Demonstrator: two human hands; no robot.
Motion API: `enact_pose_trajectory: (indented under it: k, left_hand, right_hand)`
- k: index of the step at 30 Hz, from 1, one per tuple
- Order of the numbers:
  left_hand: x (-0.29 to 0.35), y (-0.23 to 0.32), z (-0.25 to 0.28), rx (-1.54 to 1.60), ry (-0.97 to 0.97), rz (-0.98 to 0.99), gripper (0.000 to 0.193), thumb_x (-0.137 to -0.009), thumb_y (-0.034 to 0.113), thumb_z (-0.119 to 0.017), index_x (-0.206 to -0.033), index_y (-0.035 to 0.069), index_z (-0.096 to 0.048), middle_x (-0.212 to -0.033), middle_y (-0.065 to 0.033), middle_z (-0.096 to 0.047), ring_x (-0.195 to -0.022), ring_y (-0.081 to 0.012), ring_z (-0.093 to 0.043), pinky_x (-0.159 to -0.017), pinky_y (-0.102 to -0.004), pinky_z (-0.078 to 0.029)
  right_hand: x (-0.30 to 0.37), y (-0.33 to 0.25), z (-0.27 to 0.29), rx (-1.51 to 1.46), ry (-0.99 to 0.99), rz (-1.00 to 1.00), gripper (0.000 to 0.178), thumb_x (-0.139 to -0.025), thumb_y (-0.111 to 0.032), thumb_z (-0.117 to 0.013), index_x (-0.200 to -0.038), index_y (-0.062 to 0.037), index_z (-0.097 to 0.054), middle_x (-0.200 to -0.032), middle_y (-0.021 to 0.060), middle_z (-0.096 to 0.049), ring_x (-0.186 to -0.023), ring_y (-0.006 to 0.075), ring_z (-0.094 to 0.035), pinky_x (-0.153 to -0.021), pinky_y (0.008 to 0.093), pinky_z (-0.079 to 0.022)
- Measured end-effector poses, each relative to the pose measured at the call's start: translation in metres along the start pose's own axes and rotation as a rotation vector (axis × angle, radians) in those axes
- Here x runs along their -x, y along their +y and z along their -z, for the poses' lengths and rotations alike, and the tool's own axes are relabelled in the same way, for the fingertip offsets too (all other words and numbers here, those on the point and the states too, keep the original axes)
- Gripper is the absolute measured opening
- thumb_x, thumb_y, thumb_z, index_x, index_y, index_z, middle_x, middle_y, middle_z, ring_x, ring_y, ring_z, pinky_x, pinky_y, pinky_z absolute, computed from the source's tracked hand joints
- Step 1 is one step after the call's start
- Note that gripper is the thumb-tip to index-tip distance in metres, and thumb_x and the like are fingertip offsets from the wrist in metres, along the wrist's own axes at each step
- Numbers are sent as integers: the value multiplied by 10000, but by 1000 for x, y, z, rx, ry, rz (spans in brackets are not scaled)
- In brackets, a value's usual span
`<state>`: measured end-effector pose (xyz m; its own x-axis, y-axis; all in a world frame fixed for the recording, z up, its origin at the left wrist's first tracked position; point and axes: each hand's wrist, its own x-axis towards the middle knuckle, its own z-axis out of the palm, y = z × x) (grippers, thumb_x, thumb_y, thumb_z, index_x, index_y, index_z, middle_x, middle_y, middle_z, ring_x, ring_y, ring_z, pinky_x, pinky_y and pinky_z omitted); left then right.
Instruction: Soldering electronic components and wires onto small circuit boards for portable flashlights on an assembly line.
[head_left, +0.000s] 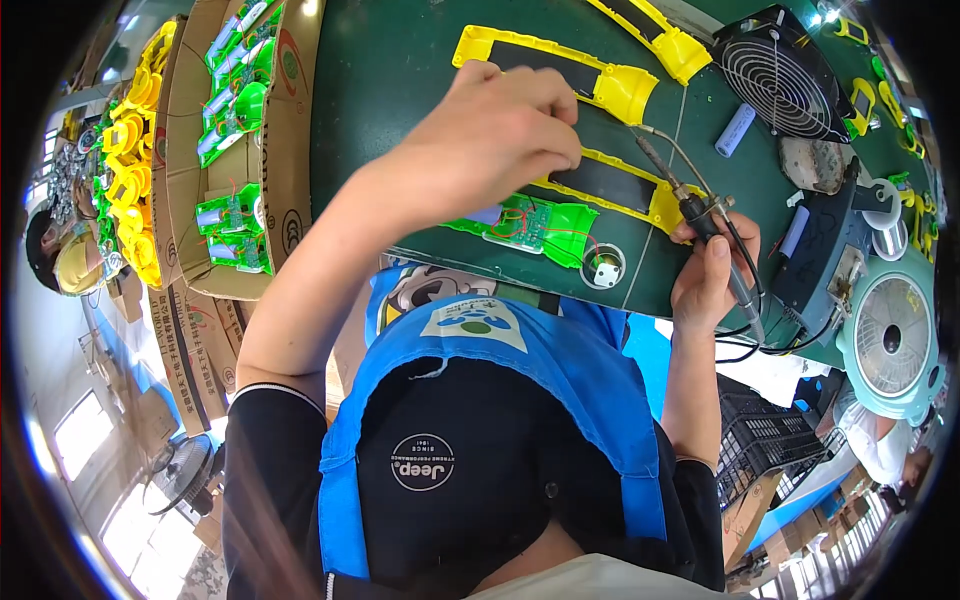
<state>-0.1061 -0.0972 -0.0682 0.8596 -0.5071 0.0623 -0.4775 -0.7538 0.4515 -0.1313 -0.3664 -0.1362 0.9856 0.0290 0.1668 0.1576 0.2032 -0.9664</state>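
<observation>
My right hand [708, 268] grips a soldering iron [697, 212] with a thin metal tube along its side, the tip pointing up and left. Curled fingers close my left hand [510, 135] over the yellow plastic half-shells; whatever they pinch is hidden. One yellow shell [626, 92] lies just beyond it, and a second yellow shell [664, 207] lies partly under the hand, near the iron. Closer to me is a green housing [568, 232] with a circuit board, red wires and a battery cell partly covered by my left wrist. A round white-and-metal part [603, 267] sits at its right end.
At the left, a cardboard box [290, 150] holds several wired green housings, with yellow parts [130, 170] beyond. To the right are a black fan [780, 75], loose battery cells [735, 130], a dark soldering station [820, 250], a solder spool [888, 235] and a light-green fan [893, 335].
</observation>
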Motion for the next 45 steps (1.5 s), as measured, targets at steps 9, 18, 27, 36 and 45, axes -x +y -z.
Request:
enact_pose_trajectory:
  k: [9, 18, 27, 36, 45]
  left_hand:
    - [41, 14, -6, 241, 223, -108, 213, -644, 40, -744, -811, 115, -636, -975, -30, -570, -931, -239, -520, -815, -352, -376]
    - [20, 45, -43, -167, 372, -229, 192, -695, 145, -637, -880, 116, -595, -840, -9, -579, -882, -193, -554, -826, -351, -372]
    - [30, 57, -45, -54, 362, 57, 204, -695, 54, -687, -891, 107, -659, -837, -8, -611, -884, -217, -560, -822, -366, -378]
    - [26, 58, -47, -49, 305, 132, 169, -721, 18, -678, -861, 74, -603, -811, -64, -588, -854, -267, -553, -829, -381, -394]
    - [8, 63, -46, -183, 165, 228, 75, -761, 69, -656, -809, 72, -599, -812, -59, -580, -849, -249, -552, -797, -373, -394]
  right_hand:
    - [-7, 5, -2, 0, 143, 249, 323, -908, -218, -586, -1112, 2, -467, -1004, 160, -587, -883, 226, -624, -883, 349, -451]
    - [0, 4, -49, -29, 173, 41, 307, -939, -245, -563, -1135, -32, -459, -1017, 107, -588, -918, 165, -593, -851, 294, -450]
    - [14, 3, -38, -120, 40, 59, 318, -964, -238, -504, -1180, -17, -426, -1083, 151, -538, -1004, 241, -543, -988, 413, -380]
    - [-10, -21, 23, -253, -74, -196, 316, -894, -245, -601, -1045, 9, -487, -884, 162, -597, -794, 196, -560, -804, 347, -448]
    - [-37, -35, 40, -23, -262, -367, 283, -847, -220, -619, -936, 40, -552, -754, 128, -627, -646, 154, -581, -713, 273, -468]
